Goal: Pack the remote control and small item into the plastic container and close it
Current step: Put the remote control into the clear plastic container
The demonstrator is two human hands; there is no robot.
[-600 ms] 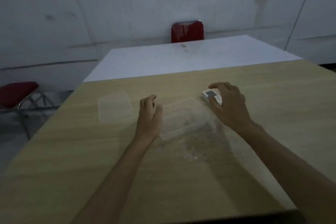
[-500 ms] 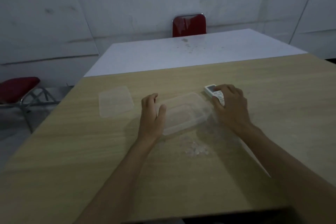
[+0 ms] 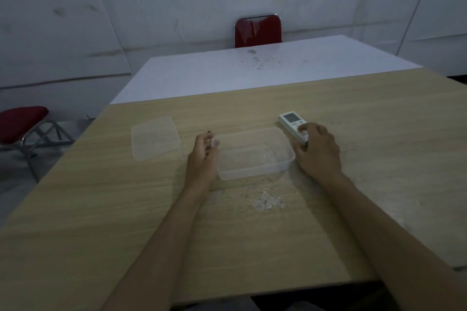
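Note:
A clear, empty plastic container (image 3: 254,176) stands on the wooden table (image 3: 156,209) between my hands. Its clear lid (image 3: 154,137) lies flat to the left, apart from it. The white remote control (image 3: 291,120) lies on the table just right of the container, screen end pointing away. My right hand (image 3: 317,154) grips its near end. My left hand (image 3: 202,156) is curled at the container's left wall, thumb against the rim. A small dark item (image 3: 209,132) sticks out past its fingertips; most of it is hidden in the hand.
Small clear crumbs (image 3: 267,203) lie on the wood in front of the container. A white table (image 3: 252,70) adjoins the far edge, with a red chair (image 3: 257,31) behind it. A red stool (image 3: 21,121) stands off the left side.
My right hand has closed over the near end of the remote, uncovering its screen. My left hand's fingers have curled in beside the container, and the dark item now shows at their tips.

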